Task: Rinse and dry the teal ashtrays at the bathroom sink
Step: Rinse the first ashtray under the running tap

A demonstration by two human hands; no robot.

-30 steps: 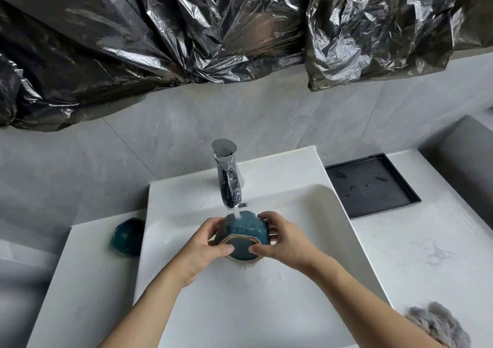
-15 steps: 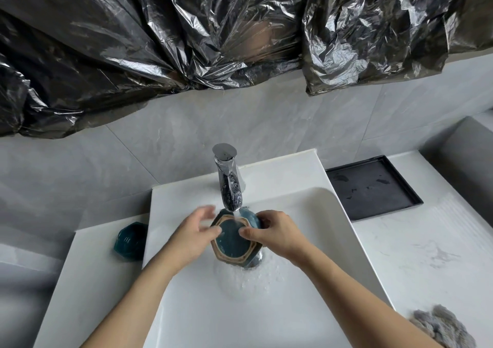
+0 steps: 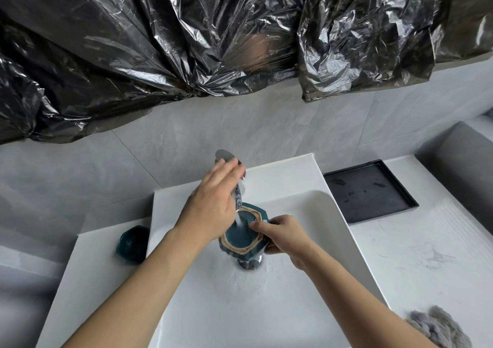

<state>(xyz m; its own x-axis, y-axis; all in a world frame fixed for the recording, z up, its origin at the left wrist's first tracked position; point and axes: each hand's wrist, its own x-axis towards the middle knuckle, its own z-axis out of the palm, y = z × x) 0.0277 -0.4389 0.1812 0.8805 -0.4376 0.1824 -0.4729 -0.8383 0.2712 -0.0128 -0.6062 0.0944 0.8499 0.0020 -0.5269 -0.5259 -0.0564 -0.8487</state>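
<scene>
A teal ashtray (image 3: 241,237) with a tan rim is tilted under the running water over the white sink basin (image 3: 333,230). My right hand (image 3: 282,234) grips its right edge. My left hand (image 3: 213,203) has let go and is raised, its fingers reaching up at the chrome faucet (image 3: 225,155), which it partly hides. A second teal ashtray (image 3: 132,243) sits on the counter left of the basin. Water streams from the spout into the held ashtray.
A black tray (image 3: 368,190) lies on the counter to the right of the sink. A grey cloth (image 3: 437,326) is bunched at the lower right. Crinkled black plastic sheeting (image 3: 186,40) hangs over the wall above. The chrome drain (image 3: 249,263) shows below the ashtray.
My left hand released the ashtray and rose to the faucet. The ashtray turned from bottom-up to open side up, now held by my right hand alone.
</scene>
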